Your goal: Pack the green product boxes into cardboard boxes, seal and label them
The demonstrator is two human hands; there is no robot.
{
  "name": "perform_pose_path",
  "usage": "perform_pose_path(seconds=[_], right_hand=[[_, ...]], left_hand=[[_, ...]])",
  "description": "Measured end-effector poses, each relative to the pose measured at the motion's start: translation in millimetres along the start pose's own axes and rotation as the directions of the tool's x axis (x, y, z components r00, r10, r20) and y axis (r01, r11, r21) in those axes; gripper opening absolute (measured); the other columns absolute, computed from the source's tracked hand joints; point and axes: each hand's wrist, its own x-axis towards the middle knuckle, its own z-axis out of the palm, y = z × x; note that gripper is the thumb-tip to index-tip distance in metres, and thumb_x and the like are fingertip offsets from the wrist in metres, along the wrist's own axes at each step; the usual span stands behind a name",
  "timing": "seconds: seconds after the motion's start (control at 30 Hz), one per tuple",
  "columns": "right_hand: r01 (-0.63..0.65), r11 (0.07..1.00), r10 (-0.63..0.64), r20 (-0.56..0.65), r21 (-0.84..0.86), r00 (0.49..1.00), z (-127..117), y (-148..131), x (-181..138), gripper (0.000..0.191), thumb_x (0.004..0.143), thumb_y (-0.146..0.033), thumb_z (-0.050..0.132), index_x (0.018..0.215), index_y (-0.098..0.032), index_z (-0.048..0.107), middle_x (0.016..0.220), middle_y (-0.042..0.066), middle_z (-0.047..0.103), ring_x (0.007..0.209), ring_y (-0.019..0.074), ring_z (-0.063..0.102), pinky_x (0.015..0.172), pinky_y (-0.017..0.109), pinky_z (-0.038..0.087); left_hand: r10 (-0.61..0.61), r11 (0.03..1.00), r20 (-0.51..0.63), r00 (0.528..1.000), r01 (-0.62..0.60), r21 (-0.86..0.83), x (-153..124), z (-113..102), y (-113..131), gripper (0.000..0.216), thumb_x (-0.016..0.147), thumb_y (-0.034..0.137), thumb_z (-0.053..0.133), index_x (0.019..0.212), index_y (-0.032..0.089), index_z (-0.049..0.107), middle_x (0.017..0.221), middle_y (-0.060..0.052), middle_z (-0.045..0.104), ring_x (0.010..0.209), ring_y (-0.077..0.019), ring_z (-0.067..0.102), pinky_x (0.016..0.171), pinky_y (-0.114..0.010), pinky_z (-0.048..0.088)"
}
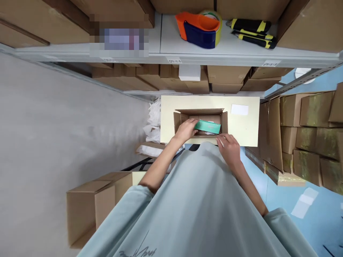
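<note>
An open cardboard box (225, 123) stands on a pale yellow table in front of me. Inside it lies a flat green box (208, 126), slightly tilted, with some white paper partly visible around it. My left hand (187, 129) reaches over the left side of the cardboard box, its fingers closed around the left end of the green box. At the front right corner of the cardboard box is my right hand (229, 147), fingers curled and thumb and forefinger at the rim.
A white paper slip (239, 109) lies on the table (250, 128). The shelf above carries a tape dispenser (199, 30), utility knives (253, 32) and cartons. Stacked cartons (308, 142) stand right; crumpled white paper (154, 121) and an open carton (104, 194) are left.
</note>
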Motion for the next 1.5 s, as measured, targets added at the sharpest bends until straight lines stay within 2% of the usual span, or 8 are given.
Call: perform_pose_path(seconds=[0.17,0.27,0.4,0.6,0.8,0.97,1.23,1.5], right_hand=[[-0.307,0.952,0.307,-0.056,-0.002,0.95,-17.1,31.9,14.0,0.042,0.114,-0.056,0.06,0.117,-0.019,0.078,0.113,0.012,0.079,0.083,0.0225,0.067,0.071,0.033,0.042],[-0.388,0.921,0.389,0.102,-0.027,0.916,-18.6,42.1,23.4,0.036,0.11,-0.053,0.063,0.113,-0.019,0.076,0.109,0.01,0.08,0.075,0.0208,0.063,0.068,0.032,0.034],[-0.384,0.923,0.381,0.22,-0.031,0.898,-17.9,33.1,23.7,0.023,0.108,-0.037,0.06,0.102,-0.021,0.076,0.101,0.008,0.081,0.077,0.0216,0.067,0.071,0.031,0.032],[-0.292,0.955,0.297,0.119,-0.059,0.947,-15.9,4.5,0.6,0.03,0.105,-0.039,0.054,0.097,-0.021,0.077,0.096,0.012,0.083,0.077,0.0256,0.07,0.07,0.033,0.034],[-0.079,0.989,0.095,0.131,-0.125,0.987,-0.4,-57.0,-36.8,0.036,0.104,-0.045,0.051,0.092,-0.023,0.077,0.093,0.013,0.083,0.076,0.0286,0.071,0.07,0.036,0.038],[0.164,0.982,-0.138,0.229,-0.096,0.964,45.1,-152.2,-85.9,0.042,0.104,-0.051,0.049,0.093,-0.023,0.078,0.089,0.013,0.082,0.076,0.0295,0.073,0.071,0.037,0.042],[0.599,0.8,-0.55,0.454,0.046,0.701,141.8,-308.4,-162.8,0.049,0.108,-0.052,0.045,0.099,-0.019,0.08,0.09,0.015,0.083,0.078,0.0284,0.074,0.071,0.036,0.045],[0.849,0.513,-0.734,0.577,0.126,0.357,208.6,-435.5,-179.5,0.033,0.108,-0.037,0.053,0.105,-0.019,0.08,0.108,0.015,0.086,0.086,0.0274,0.077,0.075,0.034,0.045]], left_hand=[[-0.354,0.935,-0.486,0.799,0.316,-0.161,-68.5,-4.8,-3.9,0.09,0.079,0.034,0.1,0.156,0.017,0.057,0.158,-0.023,0.06,0.149,-0.0454,0.056,0.128,-0.061,0.046],[-0.611,0.789,-0.395,0.686,0.49,-0.37,-80.0,5.2,-8.7,0.084,0.074,0.04,0.102,0.144,0.015,0.063,0.145,-0.022,0.069,0.139,-0.0415,0.065,0.121,-0.055,0.053],[-0.771,0.598,-0.198,0.605,0.582,-0.551,-80.6,14.6,-8.3,0.027,0.092,0.036,0.083,0.111,0.02,0.074,0.111,-0.009,0.084,0.109,-0.0289,0.08,0.103,-0.04,0.06],[-0.74,0.636,-0.304,0.601,0.475,-0.608,-123.5,21.8,1.7,0.006,0.091,0.021,0.072,0.094,0.022,0.077,0.1,-0.006,0.087,0.098,-0.0248,0.083,0.096,-0.035,0.062],[-0.739,0.65,-0.406,0.538,0.412,-0.638,-256.2,63.3,-5.5,0.008,0.092,0.017,0.07,0.092,0.022,0.076,0.1,-0.006,0.085,0.096,-0.0236,0.08,0.094,-0.034,0.062],[-0.873,0.484,-0.381,0.305,0.441,-0.756,-407.5,127.0,-20.9,0.007,0.093,0.016,0.07,0.09,0.023,0.073,0.099,-0.005,0.082,0.094,-0.0228,0.08,0.092,-0.033,0.062],[-0.957,0.183,-0.259,-0.131,0.417,-0.89,-597.8,231.8,-23.5,0.011,0.096,0.022,0.065,0.085,0.025,0.068,0.095,-0.006,0.078,0.093,-0.0242,0.077,0.089,-0.035,0.06],[-0.9,-0.035,-0.09,-0.426,0.277,-0.96,-663.1,278.8,-21.3,0.012,0.099,0.027,0.064,0.087,0.025,0.066,0.093,-0.006,0.077,0.092,-0.0252,0.076,0.09,-0.037,0.059]])
